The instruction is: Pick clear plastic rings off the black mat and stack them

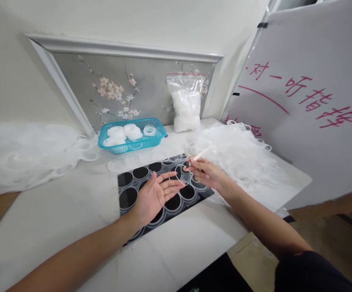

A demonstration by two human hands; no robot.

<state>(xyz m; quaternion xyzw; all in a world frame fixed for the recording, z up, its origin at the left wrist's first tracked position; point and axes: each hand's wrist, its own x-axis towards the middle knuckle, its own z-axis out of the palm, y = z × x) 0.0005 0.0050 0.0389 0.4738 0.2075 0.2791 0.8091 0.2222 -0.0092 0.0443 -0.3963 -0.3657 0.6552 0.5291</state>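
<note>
White tabletop is carrying a black mat [139, 184] printed with circles. Over the mat, the left hand [156, 196] is lying open, palm up, holding nothing, while the right hand [204, 170] is pinching a thin white pen-like tool [198, 156] at the mat's far right corner. Judging by this, a clear ring [180, 172] (barely visible) is being worked loose; lifting it is calling for a careful pinch. Right of the mat, a heap of clear rings [239, 154] is crowding in; behind the mat, a teal basket [131, 136] is sitting.

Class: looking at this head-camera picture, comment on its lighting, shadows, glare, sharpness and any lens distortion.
Head view: soft, even light, with only faint shadows under the left hand and right hand; mild sheen on the black mat; the white ring pile nearly washes out; straight edges such as the picture frame bow from the wide lens; the centre is sharp, the corners softer.
</note>
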